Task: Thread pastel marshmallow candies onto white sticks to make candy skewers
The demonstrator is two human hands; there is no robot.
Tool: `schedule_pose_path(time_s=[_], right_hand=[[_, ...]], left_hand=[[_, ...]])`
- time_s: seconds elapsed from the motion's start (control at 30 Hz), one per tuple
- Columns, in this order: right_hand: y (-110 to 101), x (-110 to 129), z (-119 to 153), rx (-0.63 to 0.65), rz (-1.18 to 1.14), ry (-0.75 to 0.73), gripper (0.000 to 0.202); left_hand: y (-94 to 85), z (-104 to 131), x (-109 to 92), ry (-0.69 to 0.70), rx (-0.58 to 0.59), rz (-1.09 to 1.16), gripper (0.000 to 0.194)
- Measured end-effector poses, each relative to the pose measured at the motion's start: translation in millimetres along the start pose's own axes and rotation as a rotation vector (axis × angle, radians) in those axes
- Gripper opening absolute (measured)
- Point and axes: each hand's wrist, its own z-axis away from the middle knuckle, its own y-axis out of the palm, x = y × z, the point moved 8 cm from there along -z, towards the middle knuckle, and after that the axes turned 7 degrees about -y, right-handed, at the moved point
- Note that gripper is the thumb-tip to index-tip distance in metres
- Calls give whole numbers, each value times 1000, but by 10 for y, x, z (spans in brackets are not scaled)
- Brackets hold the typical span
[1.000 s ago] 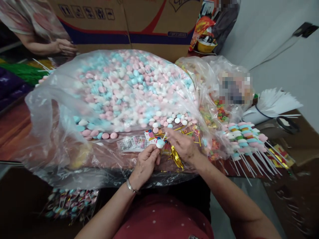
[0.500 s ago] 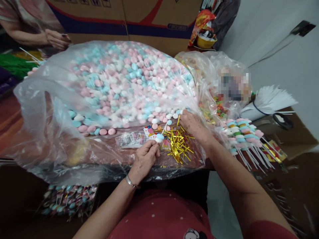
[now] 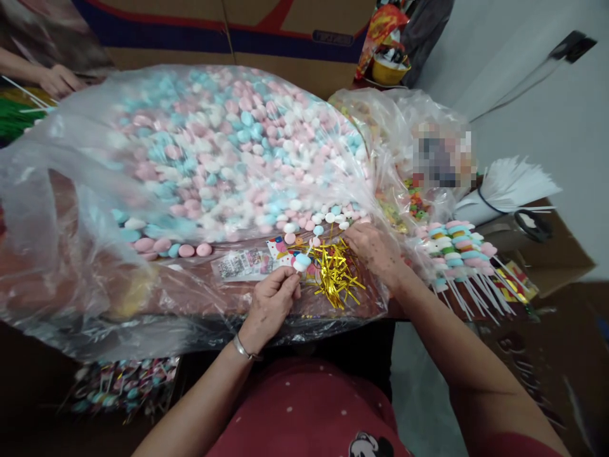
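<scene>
My left hand (image 3: 273, 298) pinches a thin white stick at the front edge of the table, with blue and white marshmallows (image 3: 302, 262) threaded on it. The stick's upper end points toward the pile. Beside the pile's near right edge is my right hand (image 3: 373, 251), its fingers curled downward; whatever they hold is hidden. Loose pink, white and blue marshmallows (image 3: 330, 218) lie just beyond it. A bunch of gold twist ties (image 3: 337, 276) rests between my hands. Most marshmallows sit in a large clear plastic bag (image 3: 33, 190).
At right lie finished marshmallow skewers (image 3: 459, 251), near a bundle of white sticks (image 3: 511, 184). A bag of colourful gummies (image 3: 419, 200) stands behind my right hand. Printed wrappers (image 3: 245, 263) lie left of the ties. Another person's hand (image 3: 61, 81) is at the far left.
My right hand has drawn back slightly from the loose marshmallows, its fingers more curled. My left hand keeps its hold on the stick. The view has shifted, and the other person's hand has moved left.
</scene>
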Motion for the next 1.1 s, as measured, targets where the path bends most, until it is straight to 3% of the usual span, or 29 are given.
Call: schedule_pose_path(time_s=[0.17, 0.27, 0.33, 0.43, 0.53, 0.63, 0.9, 1.1], right_hand=[[-58, 200, 47, 11, 67, -64, 20], [-49, 134, 35, -63, -38, -19, 20], [-59, -38, 28, -177, -243, 122, 18], [-6, -232, 32, -360, -811, 302, 15], [87, -135, -26, -384, -1351, 300, 24], [102, -3, -68, -370, -1567, 278, 30], [53, 18, -110, -367, -1663, 249, 28], [-104, 65, -64, -345, -1281, 128, 18]], left_hand=[[1, 0, 10, -7, -4, -26, 30], [7, -1, -12, 0, -5, -54, 31], [18, 5, -44, 18, -1, -90, 30], [37, 20, -105, 63, -1, -189, 28], [51, 28, -152, 107, -18, -287, 26], [64, 23, -161, 108, -23, -323, 27], [64, 14, -166, 80, -28, -317, 27], [65, 16, -155, 81, -44, -314, 26]])
